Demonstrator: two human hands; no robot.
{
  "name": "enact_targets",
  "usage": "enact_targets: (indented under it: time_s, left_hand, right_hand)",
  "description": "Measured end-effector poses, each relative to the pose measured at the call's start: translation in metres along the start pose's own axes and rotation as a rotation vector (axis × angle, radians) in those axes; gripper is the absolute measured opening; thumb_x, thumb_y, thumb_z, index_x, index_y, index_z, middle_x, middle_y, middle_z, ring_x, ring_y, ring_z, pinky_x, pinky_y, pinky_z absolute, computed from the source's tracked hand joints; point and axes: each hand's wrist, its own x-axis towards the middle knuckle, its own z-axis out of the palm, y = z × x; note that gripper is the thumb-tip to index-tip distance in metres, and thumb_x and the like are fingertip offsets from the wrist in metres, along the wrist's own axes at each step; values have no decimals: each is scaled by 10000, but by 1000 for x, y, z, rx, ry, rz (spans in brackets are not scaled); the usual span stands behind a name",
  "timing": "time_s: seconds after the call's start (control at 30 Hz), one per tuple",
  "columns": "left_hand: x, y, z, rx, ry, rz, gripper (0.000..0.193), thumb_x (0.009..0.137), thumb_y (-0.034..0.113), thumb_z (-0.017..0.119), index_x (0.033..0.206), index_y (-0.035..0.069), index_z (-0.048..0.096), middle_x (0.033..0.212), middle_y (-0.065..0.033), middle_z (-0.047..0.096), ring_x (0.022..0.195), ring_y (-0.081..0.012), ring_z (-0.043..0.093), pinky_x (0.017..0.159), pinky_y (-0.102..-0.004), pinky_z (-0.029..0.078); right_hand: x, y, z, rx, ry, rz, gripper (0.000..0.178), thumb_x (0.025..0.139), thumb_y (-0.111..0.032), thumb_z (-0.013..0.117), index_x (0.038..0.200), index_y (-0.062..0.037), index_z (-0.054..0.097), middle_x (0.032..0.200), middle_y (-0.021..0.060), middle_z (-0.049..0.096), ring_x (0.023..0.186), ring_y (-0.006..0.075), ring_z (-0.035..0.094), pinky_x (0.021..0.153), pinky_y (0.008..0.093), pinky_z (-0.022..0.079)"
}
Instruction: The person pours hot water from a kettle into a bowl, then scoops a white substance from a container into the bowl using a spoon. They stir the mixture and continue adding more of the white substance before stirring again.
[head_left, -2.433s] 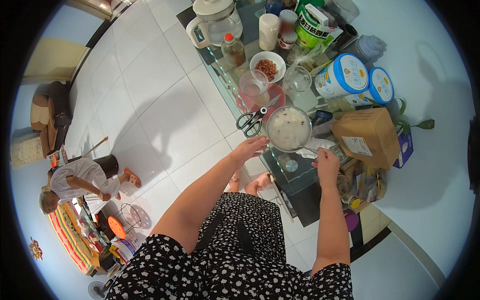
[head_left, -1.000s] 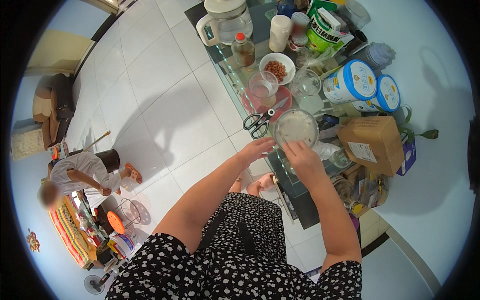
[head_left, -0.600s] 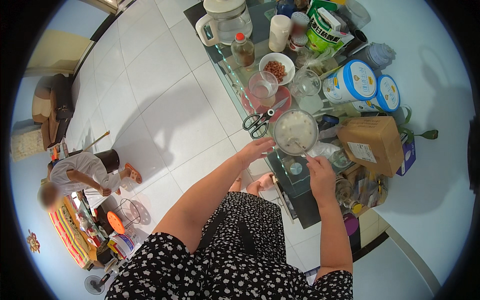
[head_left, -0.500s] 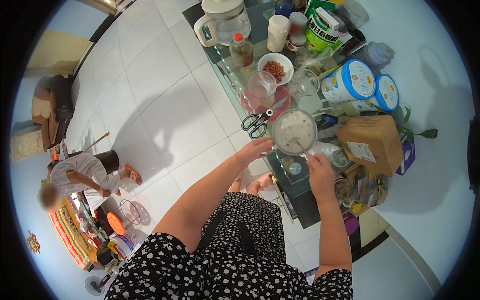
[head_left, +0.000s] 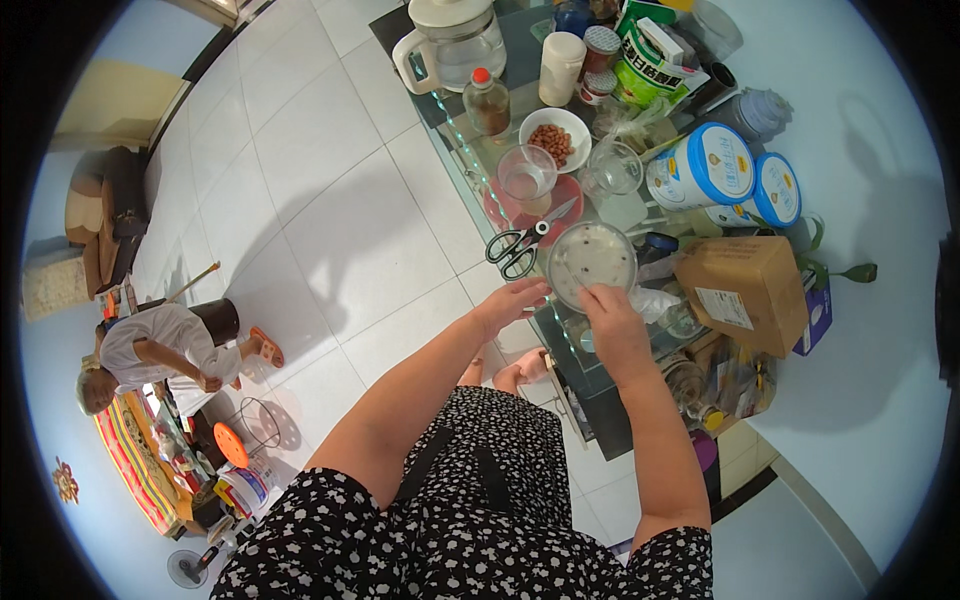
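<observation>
A round bowl [head_left: 598,240] of milky white liquid with dark bits and pale lumps stands near the edge of the glass table. My right hand [head_left: 612,320] pinches the thin handle of a spoon [head_left: 576,272], which dips into the liquid; its far end is hard to make out. At the bowl's near left side, my left hand [head_left: 512,305] has its fingers stretched out, their tips at or very close to the rim. Black-handled scissors [head_left: 518,248] lie just left of the bowl, blades over a red dish [head_left: 500,206] that bears a clear glass [head_left: 527,172].
Beyond lie a white bowl of peanuts [head_left: 580,128], a red-capped bottle [head_left: 487,108] and a glass kettle [head_left: 466,52]. Blue-lidded cans [head_left: 690,172] and a cardboard box [head_left: 742,292] line the right side. Another person [head_left: 165,345] sits at far left.
My right hand has shifted left and up over the near rim, and the spoon handle has swung to the bowl's left side. My left hand stays nearly in place.
</observation>
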Motion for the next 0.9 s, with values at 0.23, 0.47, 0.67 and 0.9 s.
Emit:
enact_targets:
  time_s: [0.23, 0.47, 0.67, 0.9]
  left_hand:
    - [-1, 2, 2, 0, -1, 0, 557, 960, 389, 453, 1403, 70, 340, 1349, -43, 475, 1241, -168, 427, 1024, -341, 341]
    - [0, 2, 1, 26, 6, -3, 565, 956, 393, 457, 1405, 69, 338, 1346, -40, 480, 1239, -171, 429, 1020, -341, 344]
    - [0, 2, 0, 30, 8, -5, 573, 955, 391, 459, 1408, 66, 327, 1340, -43, 486, 1238, -173, 431, 1025, -340, 342]
    - [0, 2, 1, 22, 13, -4, 570, 956, 387, 453, 1408, 65, 325, 1348, -42, 476, 1242, -176, 428, 1037, -339, 335]
  right_hand:
    - [-6, -17, -4, -32, -124, -110, 336, 703, -62, 569, 1029, 16, 574, 954, 78, 539, 940, 230, 541, 752, 297, 514]
    - [-24, -5, -18, 8, -47, 51, 358, 721, -38, 564, 1074, 18, 582, 1018, 88, 566, 952, 263, 556, 759, 333, 513]
    - [-7, -9, -17, 79, 27, 32, 361, 727, -19, 554, 1086, 13, 584, 1026, 89, 567, 958, 270, 559, 761, 336, 513]
    - [-23, -10, -7, 102, -49, 74, 332, 731, -31, 562, 1059, -1, 595, 968, 84, 564, 922, 264, 564, 735, 348, 513]
